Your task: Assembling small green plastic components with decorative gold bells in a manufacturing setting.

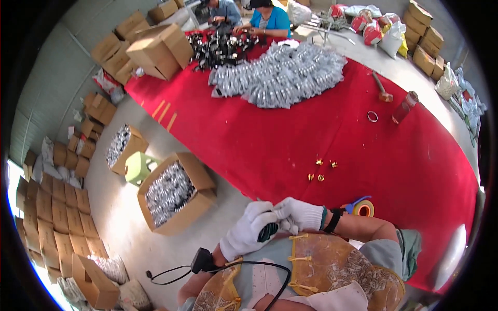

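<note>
Both of my hands wear white gloves and meet close to my body, at the near edge of the red-covered table (270, 140). My left hand (248, 229) is closed around a dark, rounded, shiny part (267, 232), whose exact kind I cannot make out. Touching it from the other side, my right hand (302, 213) has its fingers bent inward; what lies between them is hidden. Beyond the hands, several small gold-coloured fittings (320, 178) lie on the cloth. Beside my right wrist sits a roll of yellow tape (364, 209) with a blue piece.
Bagged metal parts (277, 75) and black parts (220, 49) cover the far table, near two people. A hammer (384, 95), a metal ring (372, 116) and a bottle (404, 108) lie right. Left on the floor stand an open carton (205, 181) and a green stool (137, 168).
</note>
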Motion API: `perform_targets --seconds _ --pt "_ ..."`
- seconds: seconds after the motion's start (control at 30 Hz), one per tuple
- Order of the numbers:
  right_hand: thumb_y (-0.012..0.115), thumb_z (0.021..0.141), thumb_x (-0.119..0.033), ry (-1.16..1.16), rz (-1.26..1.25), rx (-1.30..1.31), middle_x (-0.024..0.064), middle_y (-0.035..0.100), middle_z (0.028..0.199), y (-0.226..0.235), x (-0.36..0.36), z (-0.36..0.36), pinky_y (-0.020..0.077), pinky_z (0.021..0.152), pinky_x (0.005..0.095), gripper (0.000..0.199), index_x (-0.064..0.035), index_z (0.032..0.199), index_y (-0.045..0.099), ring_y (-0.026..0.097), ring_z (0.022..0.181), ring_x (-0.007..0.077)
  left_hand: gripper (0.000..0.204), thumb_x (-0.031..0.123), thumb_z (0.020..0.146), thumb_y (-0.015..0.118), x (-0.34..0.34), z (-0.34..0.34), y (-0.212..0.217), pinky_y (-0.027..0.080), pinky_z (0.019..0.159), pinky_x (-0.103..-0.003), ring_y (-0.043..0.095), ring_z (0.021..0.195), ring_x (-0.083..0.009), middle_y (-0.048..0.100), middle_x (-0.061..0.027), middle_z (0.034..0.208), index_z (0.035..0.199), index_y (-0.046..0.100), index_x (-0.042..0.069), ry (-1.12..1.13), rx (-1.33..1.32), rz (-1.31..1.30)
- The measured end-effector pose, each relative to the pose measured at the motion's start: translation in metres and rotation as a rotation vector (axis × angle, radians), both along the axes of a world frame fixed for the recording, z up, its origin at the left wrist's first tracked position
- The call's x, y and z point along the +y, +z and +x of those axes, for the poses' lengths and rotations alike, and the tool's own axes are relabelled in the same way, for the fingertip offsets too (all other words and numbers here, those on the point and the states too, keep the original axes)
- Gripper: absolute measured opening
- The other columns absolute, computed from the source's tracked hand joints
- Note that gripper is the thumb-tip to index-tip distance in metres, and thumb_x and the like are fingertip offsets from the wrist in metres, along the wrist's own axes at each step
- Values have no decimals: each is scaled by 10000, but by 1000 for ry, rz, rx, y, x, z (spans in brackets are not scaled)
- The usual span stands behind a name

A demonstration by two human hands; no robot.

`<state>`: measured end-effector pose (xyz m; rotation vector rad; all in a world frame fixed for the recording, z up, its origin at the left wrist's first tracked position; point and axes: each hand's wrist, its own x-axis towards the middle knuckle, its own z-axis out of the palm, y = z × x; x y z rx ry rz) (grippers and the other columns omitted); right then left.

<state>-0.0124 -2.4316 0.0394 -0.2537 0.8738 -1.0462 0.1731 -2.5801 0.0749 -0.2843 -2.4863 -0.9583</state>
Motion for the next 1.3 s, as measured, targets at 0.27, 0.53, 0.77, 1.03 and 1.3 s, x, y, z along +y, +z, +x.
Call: perform_targets --seconds 0.27,0.53,0.77,1.03,1.3 --pt "650 986 -257 -129 -576 1482 180 696 1157 -5 -7 17 593 602 499 466 -56 1394 545 749 815 381 710 -72 847 825 6 -1 -37 540 1112 -455 605 1275 -257 555 -109 1376 1439 479 111 202 -50 1232" --pt "700 1010 -391 153 -562 1799 97 658 1001 0 -1 24 586 570 488 519 -98 1401 525 747 764 336 622 38 965 699 -1 14 -18 497 1191 -596 601 1345 -354 565 -131 1455 1532 460 126 88 -525 1919" --pt "628 1076 -323 176 -471 1636 156 704 1001 -3 -4 32 587 617 519 313 -71 1251 568 746 800 372 699 -80 862 782 2 13 -36 540 1104 -459 614 1290 -291 552 -141 1410 1451 450 99 94 -329 1371" --pt "501 1162 -338 10 -35 132 -14 576 703 2 -4 5 373 395 262 389 -70 921 646 500 486 67 710 28 754 927 0 -3 -15 525 1043 -440 619 1225 -335 559 -177 1327 1328 508 60 96 -240 213" --pt "492 1154 -370 -50 -74 507 -4 582 696 -3 -8 14 492 426 284 401 -32 1021 663 546 507 78 760 58 742 959 4 0 -24 524 1072 -447 608 1289 -350 586 -169 1319 1360 516 60 189 -197 166"
